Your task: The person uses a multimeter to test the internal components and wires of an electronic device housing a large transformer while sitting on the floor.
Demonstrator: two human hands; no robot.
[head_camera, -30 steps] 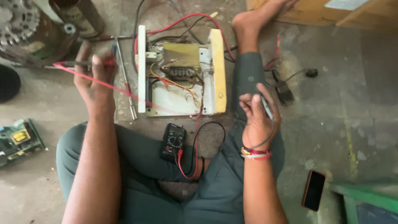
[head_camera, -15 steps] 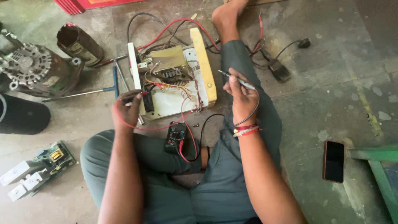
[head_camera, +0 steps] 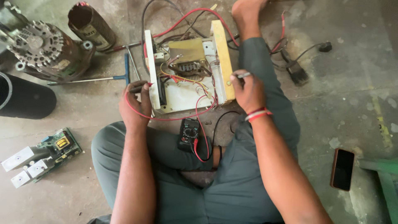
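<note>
Between my knees on the concrete floor (head_camera: pixel 340 95) lies the open electrical unit (head_camera: pixel 186 68), its white chassis tipped so the yellow transformer (head_camera: pixel 185 52) and wiring face upward for access. At nine o'clock of the unit, my left hand (head_camera: pixel 134 101) is closed around the red test probe (head_camera: pixel 139 87), tip laid against the unit's left wall; its red lead loops under the chassis toward the meter. At three o'clock, my right hand (head_camera: pixel 248 89) pinches the second probe (head_camera: pixel 240 76) like a pen, tip resting by the yellow side panel (head_camera: pixel 222 58). The black multimeter (head_camera: pixel 189 133) sits at six o'clock on my leg, dial up, apparently so the reading stays in view while both hands are occupied. A T-handle wrench (head_camera: pixel 120 76) lies at nine o'clock beside a motor housing (head_camera: pixel 47 52); a circuit board (head_camera: pixel 58 145) rests at eight o'clock, a phone (head_camera: pixel 342 169) at four o'clock.
</note>
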